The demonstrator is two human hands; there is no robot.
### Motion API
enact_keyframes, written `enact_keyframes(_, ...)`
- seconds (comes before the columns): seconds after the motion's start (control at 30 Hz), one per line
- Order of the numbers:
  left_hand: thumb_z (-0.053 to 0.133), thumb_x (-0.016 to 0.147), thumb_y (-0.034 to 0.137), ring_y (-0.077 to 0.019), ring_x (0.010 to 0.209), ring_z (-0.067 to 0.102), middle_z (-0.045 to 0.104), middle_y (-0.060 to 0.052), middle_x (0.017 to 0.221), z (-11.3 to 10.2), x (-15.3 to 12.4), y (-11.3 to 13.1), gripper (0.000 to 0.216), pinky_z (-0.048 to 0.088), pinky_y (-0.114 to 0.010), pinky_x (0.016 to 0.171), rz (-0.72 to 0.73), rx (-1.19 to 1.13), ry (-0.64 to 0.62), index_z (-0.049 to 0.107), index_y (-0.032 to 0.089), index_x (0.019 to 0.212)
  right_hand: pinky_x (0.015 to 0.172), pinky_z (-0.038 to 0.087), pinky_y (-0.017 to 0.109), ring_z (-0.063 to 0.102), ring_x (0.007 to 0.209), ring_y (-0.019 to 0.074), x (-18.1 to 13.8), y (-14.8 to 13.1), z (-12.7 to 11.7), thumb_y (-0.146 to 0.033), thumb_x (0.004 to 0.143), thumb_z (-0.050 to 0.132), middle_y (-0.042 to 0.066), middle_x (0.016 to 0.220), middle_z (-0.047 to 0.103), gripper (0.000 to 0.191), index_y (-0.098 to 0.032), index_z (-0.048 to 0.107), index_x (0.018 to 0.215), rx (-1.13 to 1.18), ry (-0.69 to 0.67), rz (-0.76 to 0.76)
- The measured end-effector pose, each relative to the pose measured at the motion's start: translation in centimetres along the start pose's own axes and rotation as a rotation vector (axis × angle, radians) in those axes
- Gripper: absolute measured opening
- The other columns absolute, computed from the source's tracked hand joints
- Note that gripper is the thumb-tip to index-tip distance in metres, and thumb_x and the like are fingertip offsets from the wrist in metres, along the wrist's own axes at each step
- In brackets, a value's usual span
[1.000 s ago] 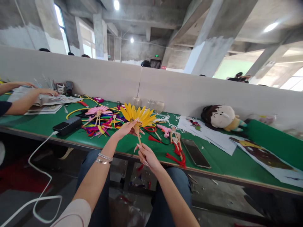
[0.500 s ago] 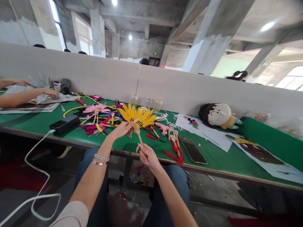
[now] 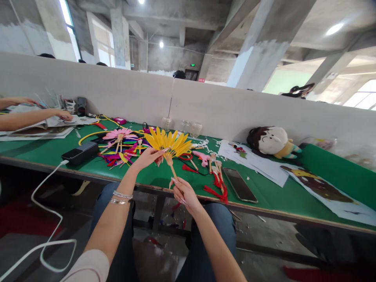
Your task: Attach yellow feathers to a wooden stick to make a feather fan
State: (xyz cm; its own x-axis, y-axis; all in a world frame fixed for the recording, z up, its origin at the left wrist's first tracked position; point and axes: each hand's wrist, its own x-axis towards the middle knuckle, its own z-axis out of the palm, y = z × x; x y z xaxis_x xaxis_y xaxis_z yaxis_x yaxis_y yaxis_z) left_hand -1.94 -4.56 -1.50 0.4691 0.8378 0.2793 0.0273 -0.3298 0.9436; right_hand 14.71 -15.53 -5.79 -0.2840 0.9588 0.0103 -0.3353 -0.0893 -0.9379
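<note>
A: Where's your yellow fan (image 3: 168, 143)?
B: Up between your hands, by the near edge of the green surface (image 3: 273, 197). Your right hand's (image 3: 184, 194) fingers grip its handle (image 3: 172, 170); your left hand's (image 3: 152, 157) touch the feathery blades' bases, though I can't tell if they pinch.
A: How will it handle for you?
B: Probably light: stiff handle, delicate blades. Hold the handle; don't squeeze the blades.

Yellow feather fan (image 3: 177, 146), spread wide, tilted
</note>
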Motion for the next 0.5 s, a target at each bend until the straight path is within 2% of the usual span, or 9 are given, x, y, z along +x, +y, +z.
enact_keyframes(0.27, 0.058, 0.067, 0.052, -0.0055, 0.036, 0.041, 0.048, 0.000, 0.041, 1.0, 0.1, -0.3, 0.045, 0.030, -0.019, 0.037, 0.063, -0.130, 0.155, 0.052, 0.012, 0.047, 0.029, 0.012, 0.019, 0.018, 0.023, 0.0027, -0.2, 0.2, -0.1, -0.044, 0.074, 0.056, -0.013, 0.027, 0.027, 0.028, -0.016, 0.051, 0.071, 0.010, -0.060, 0.001)
enact_keyframes(0.4, 0.061, 0.062, 0.055, -0.0048, 0.033, 0.038, 0.046, 0.002, 0.040, 2.3, 0.3, -0.5, 0.045, 0.027, -0.020, 0.034, 0.085, -0.182, 0.282, 0.051, 0.013, 0.048, 0.029, 0.012, 0.019, 0.017, 0.023, 0.0025, -0.3, 0.3, 0.1, -0.044, 0.074, 0.056, -0.013, 0.027, 0.028, 0.028, -0.017, 0.050, 0.069, -0.006, -0.030, -0.017)
enact_keyframes(0.5, 0.058, 0.064, 0.058, -0.0042, 0.033, 0.036, 0.043, 0.003, 0.037, 3.1, 0.5, -0.9, 0.048, 0.026, -0.019, 0.034, 0.095, -0.182, 0.316, 0.048, 0.014, 0.046, 0.030, 0.012, 0.019, 0.016, 0.023, 0.0025, -0.2, 0.5, 0.0, -0.047, 0.073, 0.055, -0.013, 0.028, 0.028, 0.031, -0.018, 0.048, 0.068, -0.053, 0.001, -0.033)
